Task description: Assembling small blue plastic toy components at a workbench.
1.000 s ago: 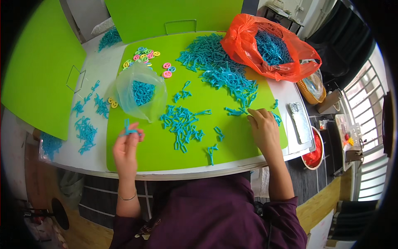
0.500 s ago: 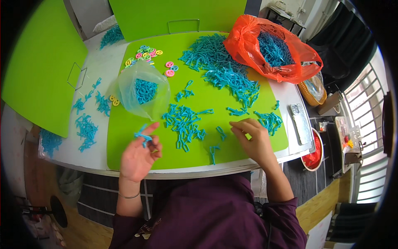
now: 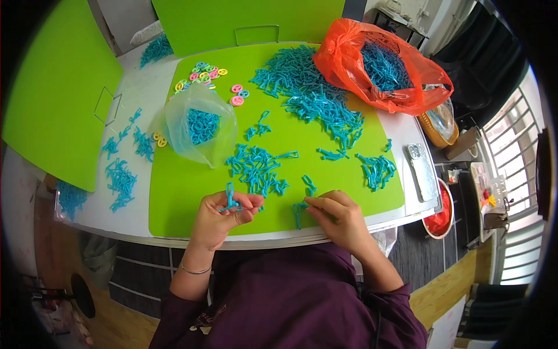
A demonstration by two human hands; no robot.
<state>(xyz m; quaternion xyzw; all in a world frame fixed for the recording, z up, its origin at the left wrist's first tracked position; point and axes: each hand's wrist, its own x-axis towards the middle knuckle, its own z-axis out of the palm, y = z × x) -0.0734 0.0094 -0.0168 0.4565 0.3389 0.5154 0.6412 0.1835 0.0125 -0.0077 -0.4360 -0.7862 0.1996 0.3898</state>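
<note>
Left hand (image 3: 224, 216): is holding the left piece (image 3: 230, 196) over the mat's near side, fingers gripping its lower part, probably so that its loop is standing free.
Right hand (image 3: 342, 220): is meeting the right piece (image 3: 298, 216) near the mat's near edge; I cannot tell whether its fingers are gripping or only touching.
Mid pile (image 3: 256, 166): is lying just beyond both hands, presumably for easy reach.
Clear bag (image 3: 174, 125): is standing towards the mat's left edge, its mouth opening wide, perhaps for easy access.
Red bag (image 3: 427, 96): is sitting across the mat's far right corner, apparently out of the hands' way.
Mat (image 3: 174, 212): is showing bare green left of the left hand and between the right hand and right pile (image 3: 379, 172).
Counter (image 3: 93, 216): is ending just nearer than the mat, so room towards the body is running short.
Phone (image 3: 421, 171): is bordering the counter's right edge.
</note>
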